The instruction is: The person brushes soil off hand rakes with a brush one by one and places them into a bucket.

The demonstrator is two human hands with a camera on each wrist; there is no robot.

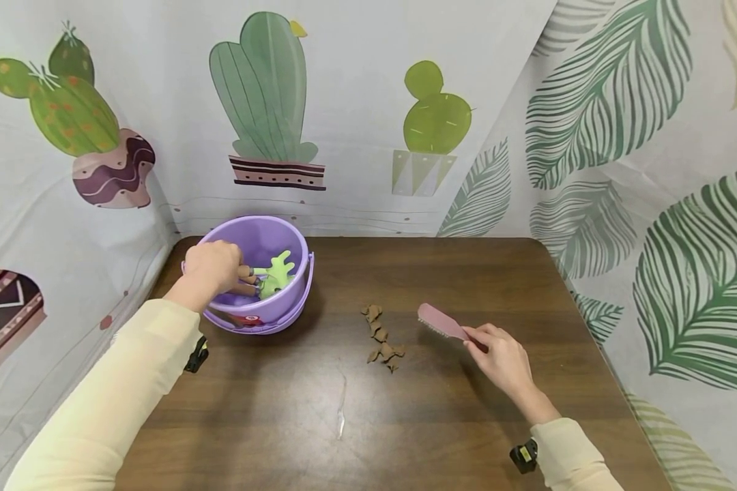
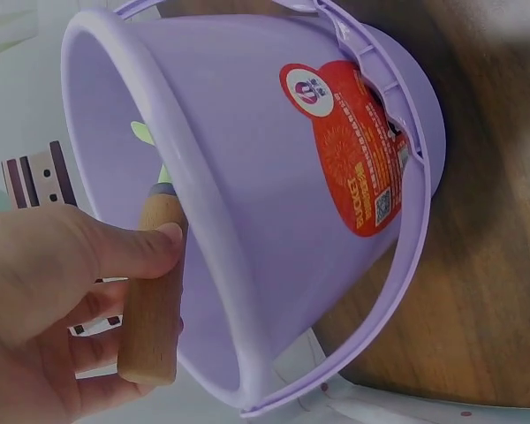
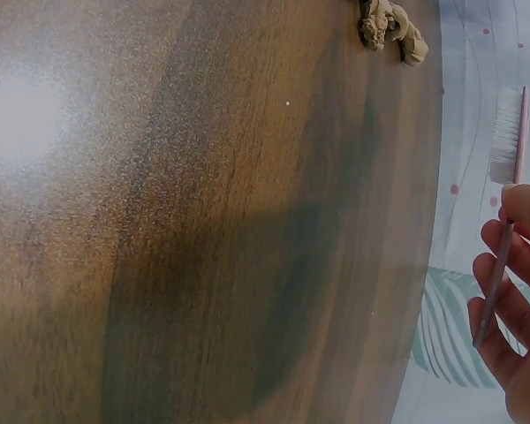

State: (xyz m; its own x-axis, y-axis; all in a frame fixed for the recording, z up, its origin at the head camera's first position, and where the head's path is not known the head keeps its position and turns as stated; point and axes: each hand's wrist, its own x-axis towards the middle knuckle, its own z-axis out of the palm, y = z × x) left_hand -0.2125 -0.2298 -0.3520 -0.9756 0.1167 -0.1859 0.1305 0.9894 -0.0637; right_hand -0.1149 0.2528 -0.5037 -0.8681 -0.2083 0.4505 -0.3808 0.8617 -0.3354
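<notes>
At the rim of a purple bucket (image 1: 285, 307), my left hand (image 1: 211, 266) grips the wooden handle (image 2: 152, 291) of a small green-headed garden tool. Its green head (image 2: 142, 132) is partly hidden behind the rim in the left wrist view. Green tool heads (image 1: 276, 273), one shaped like a fork, lie inside the bucket in the head view. My right hand (image 1: 500, 358) pinches the thin handle of a pink brush (image 1: 439, 320) with white bristles (image 3: 505, 132). The brush is held above the table, to the right of several brown crumbled lumps (image 1: 381, 334).
A dark wooden table (image 1: 467, 416) carries everything, with a printed cloth (image 1: 356, 123) hanging behind and at both sides. The bucket's purple handle (image 2: 406, 230) hangs down along its outside. A thin whitish mark (image 1: 341, 416) shows on the table's front part.
</notes>
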